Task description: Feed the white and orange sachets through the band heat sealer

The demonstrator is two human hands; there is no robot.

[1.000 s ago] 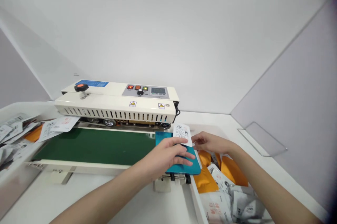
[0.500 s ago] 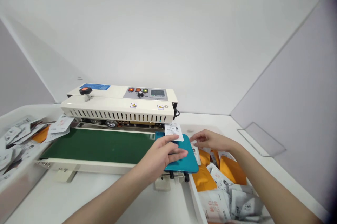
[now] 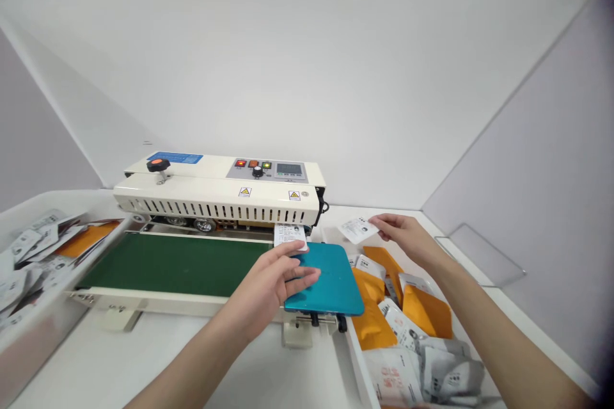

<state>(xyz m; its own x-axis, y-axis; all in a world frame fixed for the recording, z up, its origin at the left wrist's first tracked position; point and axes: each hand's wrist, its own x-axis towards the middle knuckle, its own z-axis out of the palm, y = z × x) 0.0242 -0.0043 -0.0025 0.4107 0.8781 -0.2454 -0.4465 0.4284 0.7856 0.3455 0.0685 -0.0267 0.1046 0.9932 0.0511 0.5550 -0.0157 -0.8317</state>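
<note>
My right hand (image 3: 396,233) pinches a white printed sachet (image 3: 357,230) by its right corner, above the right-hand bin. My left hand (image 3: 275,281) reaches over the band sealer's teal feed plate (image 3: 330,278). Its fingers are apart, and the index fingertip rests on the lower edge of another white sachet (image 3: 289,237). That sachet's top edge is hidden under the cream housing of the band sealer (image 3: 215,194), near the belt's right end. Left of my left hand runs the green conveyor belt (image 3: 177,265).
The right-hand bin (image 3: 357,370) holds several white, grey and orange sachets (image 3: 426,313). At the far left, another white bin (image 3: 29,358) contains more sachets (image 3: 43,242). A thin wire frame (image 3: 484,255) stands by the right wall.
My right hand has lifted a sachet from the right-hand bin. The sachet at the sealer has shifted left, my left hand with it. Sachets at the belt's left end have dropped into the left bin.
</note>
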